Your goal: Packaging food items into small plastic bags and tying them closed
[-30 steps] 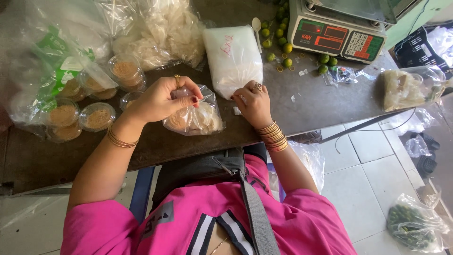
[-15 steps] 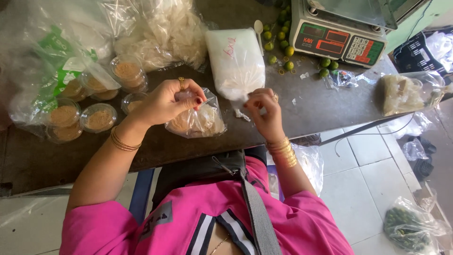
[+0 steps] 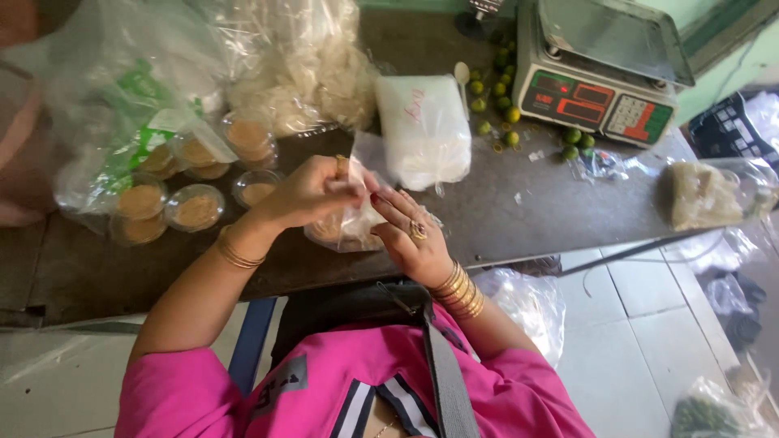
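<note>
Pinching clear bag (image 3: pixel 350 229) w/ brownish food, both hands; filled cups (image 3: pixel 195 209) nearby.

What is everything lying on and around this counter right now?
Small clear plastic bag of brownish food: one, at the counter's near edge, held by both hands.
White filled plastic bag: one, mid-counter.
Round clear tubs of brown powder: about six, left side.
Large clear bags of pale noodle-like strands: far left-centre.
Grey digital weighing scale: one, far right.
Small green limes: a dozen or so, beside the scale.
White plastic spoon: one, by the limes.
Dark grey counter.
Left hand: pinching the bag's top.
Right hand: ringed, on the bag.
</note>
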